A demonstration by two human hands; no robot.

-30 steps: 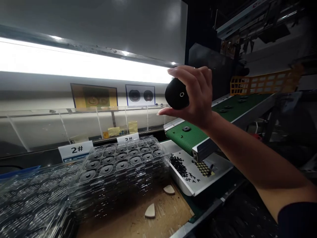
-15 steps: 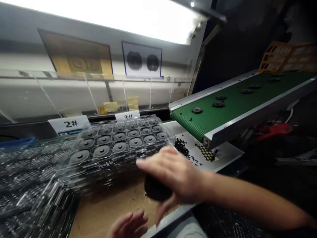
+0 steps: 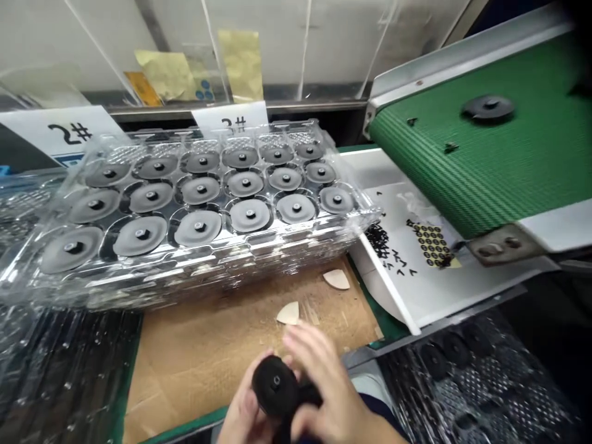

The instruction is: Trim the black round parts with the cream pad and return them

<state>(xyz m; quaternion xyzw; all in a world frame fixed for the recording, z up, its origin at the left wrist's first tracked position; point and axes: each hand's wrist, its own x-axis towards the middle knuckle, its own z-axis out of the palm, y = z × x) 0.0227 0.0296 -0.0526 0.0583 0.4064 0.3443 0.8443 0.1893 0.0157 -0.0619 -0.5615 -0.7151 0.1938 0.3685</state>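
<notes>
My left hand [image 3: 245, 404] is closed on a black round disc [image 3: 271, 390] with a small post at its centre, just above the front of the cardboard. My right hand [image 3: 330, 388] curves around the disc's right side. Between its thumb and fingers sits a dark part [image 3: 309, 394], mostly hidden; whether it belongs to the disc I cannot tell. Two pale wedge-shaped pieces, a nearer one [image 3: 289, 313] and a farther one [image 3: 337, 279], lie beyond my hands on the cardboard sheet [image 3: 185, 364].
Stacked clear plastic trays [image 3: 222, 246] hold rows of similar grey discs behind the cardboard. At the right, a green conveyor belt [image 3: 522, 154] carries a black disc [image 3: 489, 108]. Below its end, a white tray [image 3: 430, 302] has small black bits and a sticker sheet [image 3: 432, 245]. More trays [image 3: 485, 370] stand lower right.
My right hand has come down and nearer with a black part, meeting my left hand, which was empty and now grips the disc. The view has tilted downward, closer to the trays.
</notes>
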